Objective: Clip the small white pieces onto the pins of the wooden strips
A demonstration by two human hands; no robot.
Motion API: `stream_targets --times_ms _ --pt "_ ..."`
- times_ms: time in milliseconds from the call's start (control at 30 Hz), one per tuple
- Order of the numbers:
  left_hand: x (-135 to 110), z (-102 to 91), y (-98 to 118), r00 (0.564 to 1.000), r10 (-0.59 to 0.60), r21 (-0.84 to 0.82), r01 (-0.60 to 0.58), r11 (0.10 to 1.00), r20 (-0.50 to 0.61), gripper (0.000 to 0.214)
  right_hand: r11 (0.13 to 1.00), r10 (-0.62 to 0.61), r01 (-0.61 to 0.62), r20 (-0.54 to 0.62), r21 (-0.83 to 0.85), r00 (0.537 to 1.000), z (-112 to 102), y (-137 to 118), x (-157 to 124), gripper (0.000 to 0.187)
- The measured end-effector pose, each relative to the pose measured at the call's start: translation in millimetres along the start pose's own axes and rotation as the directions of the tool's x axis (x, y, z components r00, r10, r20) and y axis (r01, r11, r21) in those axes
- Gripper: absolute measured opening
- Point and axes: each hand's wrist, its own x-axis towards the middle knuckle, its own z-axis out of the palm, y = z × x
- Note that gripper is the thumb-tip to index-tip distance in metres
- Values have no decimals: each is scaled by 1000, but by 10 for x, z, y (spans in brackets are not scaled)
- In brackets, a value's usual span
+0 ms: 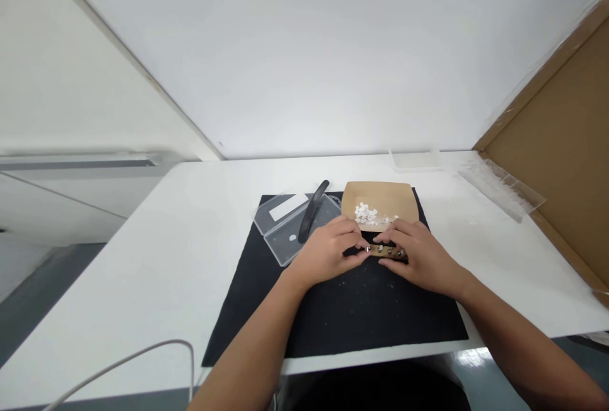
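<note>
Strip, narrow, tan (385, 251), one; held between the two hands over the black mat (361, 322), just in front of the brown tray (380, 190); several small shiny pieces (389, 251) set in a row along its length.

Left hand (330, 248), bare; grip narrow, thumb and fingertips pinched together on the strip at its left end, where one shiny piece shows at the fingertips. Right hand (419, 254), bare; grip closed about the strip's right end, thumb along the near side, fingers along the far side; the covered end is hidden.

Brown tray, shallow, one; lying at the far edge of the mat; containing a loose heap of small white pieces (365, 214), with a few scattered to the right of the heap.

Plastic case, see-through, one (273, 247); opened flat, left of the brown tray, partly on the mat; white label (288, 207) on the far half; small white disc (292, 238) in the near half; black curved bar (312, 213) lying aslant across it.

Counter, white (143, 271), beneath all; clear shallow tray (415, 169) at the back; clear divided box (521, 194) at right, near the cardboard panel (566, 138); pale cable (143, 352) at front left.
</note>
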Motion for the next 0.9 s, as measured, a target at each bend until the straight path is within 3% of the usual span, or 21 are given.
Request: stream_targets --times_ms 300,900 --pt "-42 43 -33 991 -59 99 47 994 119 13 999 -9 9 -8 -51 1000 70 -1 3 35" --pt "-70 82 -71 984 -58 185 26 982 168 15 1000 0 1 9 -22 1000 119 5 -6 34"
